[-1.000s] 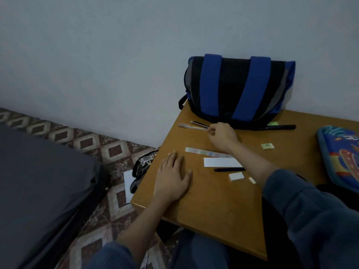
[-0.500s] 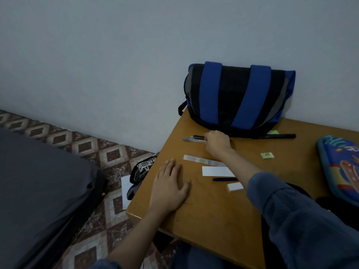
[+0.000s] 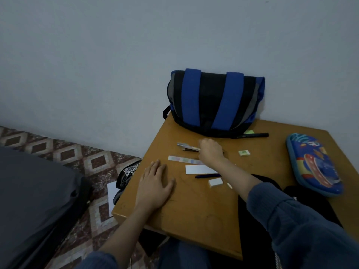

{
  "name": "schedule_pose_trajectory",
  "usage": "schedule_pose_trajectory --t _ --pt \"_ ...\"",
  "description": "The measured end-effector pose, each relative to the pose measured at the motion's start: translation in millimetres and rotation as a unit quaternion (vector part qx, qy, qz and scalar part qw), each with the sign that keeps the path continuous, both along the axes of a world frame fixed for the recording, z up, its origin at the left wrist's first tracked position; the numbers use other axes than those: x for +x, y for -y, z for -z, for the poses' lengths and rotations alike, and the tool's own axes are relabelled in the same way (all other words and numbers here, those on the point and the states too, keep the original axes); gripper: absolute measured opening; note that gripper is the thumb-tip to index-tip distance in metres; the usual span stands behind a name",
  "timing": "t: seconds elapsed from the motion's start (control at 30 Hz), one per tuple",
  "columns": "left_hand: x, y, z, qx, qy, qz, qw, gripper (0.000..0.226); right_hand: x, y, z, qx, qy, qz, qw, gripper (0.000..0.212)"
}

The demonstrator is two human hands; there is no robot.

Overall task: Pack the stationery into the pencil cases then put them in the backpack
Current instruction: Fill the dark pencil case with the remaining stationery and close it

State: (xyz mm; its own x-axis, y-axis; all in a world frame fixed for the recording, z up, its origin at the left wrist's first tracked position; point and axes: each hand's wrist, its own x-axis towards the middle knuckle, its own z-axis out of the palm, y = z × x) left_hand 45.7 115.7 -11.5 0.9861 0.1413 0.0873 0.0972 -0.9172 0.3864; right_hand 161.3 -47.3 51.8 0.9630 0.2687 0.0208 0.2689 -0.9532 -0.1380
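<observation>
My right hand grips two pens just above the wooden table, in front of the blue and black backpack. My left hand rests flat on the table near its left edge. A pale ruler, a white card, a dark pen and a white eraser lie between my arms. A black marker lies by the backpack. A small green eraser sits to the right. The blue patterned pencil case lies shut at the right.
A dark cloth item lies on the table under my right arm. On the tiled floor left of the table sit a black pouch and white paper. A dark mattress fills the lower left.
My right hand closed on the two pens by the backpack and drew them slightly toward me. My left hand stayed flat on the table. The camera view tilted.
</observation>
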Motion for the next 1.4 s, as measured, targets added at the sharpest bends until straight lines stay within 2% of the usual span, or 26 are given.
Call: schedule_pose_trajectory --t 0.2,0.37,0.53,0.67,0.73,0.8,0.87,0.93,1.03,1.1,1.17,1.3,1.4 --pt "-0.7 1.6 -2.2 0.016 -0.017 0.003 1.000 0.062 -19.9 20.3 -30.6 0.199 -0.026 0.046 0.979 0.023" --pt "-0.6 5.4 -7.4 0.069 -0.074 0.020 0.995 0.063 -38.6 63.2 -46.8 0.306 -0.030 0.086 0.948 0.025" --pt "5.5 12.3 -21.4 0.099 -0.149 0.018 0.984 0.061 -57.6 116.5 -59.0 0.420 0.015 0.169 0.892 0.024" --pt "0.9 29.4 -22.6 0.044 -0.134 -0.037 0.989 0.053 -60.6 155.2 -54.1 0.494 0.006 0.226 0.839 0.011" --pt "-3.4 43.6 -24.5 0.028 -0.102 -0.054 0.993 0.050 -68.0 177.9 -49.9 0.494 -0.009 0.247 0.833 0.006" --pt "-6.7 60.2 -29.2 0.020 -0.042 -0.044 0.998 0.047 -76.1 197.5 -47.0 0.473 0.001 0.257 0.843 0.016" --pt "-8.6 84.5 -35.4 -0.006 0.025 0.000 1.000 0.044 -85.8 217.1 -45.0 0.428 0.028 0.263 0.864 0.029" --pt "-10.7 113.1 -41.1 -0.047 0.053 0.059 0.996 0.042 -96.2 229.2 -46.4 0.390 0.036 0.267 0.880 0.037" --pt "-16.5 162.1 -48.5 -0.081 0.046 0.166 0.982 0.044 -100.7 244.9 -43.1 0.375 0.020 0.284 0.882 0.028" --pt "-22.5 189.7 -53.2 -0.086 0.028 0.234 0.968 0.050 -101.5 252.6 -39.4 0.400 0.008 0.288 0.870 0.024" --pt "-28.8 210.0 -53.4 -0.076 -0.005 0.300 0.951 0.054 -102.8 260.0 -35.8 0.419 0.002 0.292 0.860 0.007" --pt "-37.5 227.1 -35.5 -0.005 -0.101 0.373 0.922 0.061 -107.5 267.6 -34.3 0.432 -0.003 0.292 0.853 0.045" --pt "-40.1 227.0 -23.3 0.038 -0.091 0.367 0.925 0.063 -108.6 268.9 -29.6 0.440 -0.026 0.281 0.852 0.056"
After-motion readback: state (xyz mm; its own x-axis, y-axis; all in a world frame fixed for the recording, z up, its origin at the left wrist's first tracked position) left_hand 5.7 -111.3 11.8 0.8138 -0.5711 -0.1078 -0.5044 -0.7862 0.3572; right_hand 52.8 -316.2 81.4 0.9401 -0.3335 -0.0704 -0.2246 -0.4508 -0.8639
